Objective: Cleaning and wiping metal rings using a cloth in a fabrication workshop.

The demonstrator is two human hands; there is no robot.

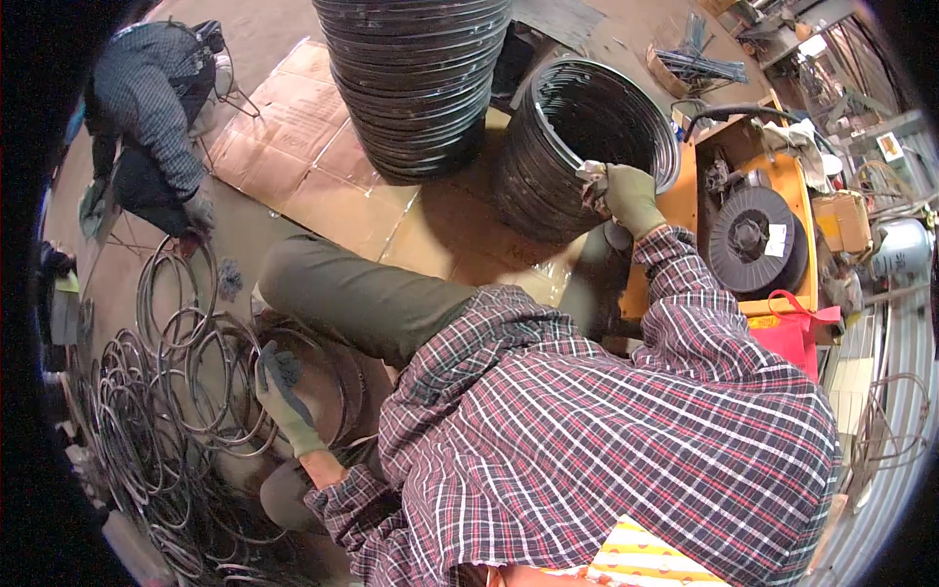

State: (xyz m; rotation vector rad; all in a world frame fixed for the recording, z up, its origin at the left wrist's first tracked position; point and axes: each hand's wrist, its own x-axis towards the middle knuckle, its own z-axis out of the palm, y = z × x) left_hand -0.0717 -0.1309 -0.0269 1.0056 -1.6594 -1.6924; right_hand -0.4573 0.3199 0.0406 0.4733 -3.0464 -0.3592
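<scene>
head view: right hand grips rag at ring stack rim; left hand presses wire hoops.

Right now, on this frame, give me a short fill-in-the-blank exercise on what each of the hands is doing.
1. The gloved right hand grips the rim of the shorter stack of metal ____.
2. The gloved left hand rests on loose wire rings lying on the ____.
3. The welding wire spool sits in an ____ machine.
4. Flattened ____ lies under the stacks.

Missing words: hoops; floor; orange; cardboard
</scene>
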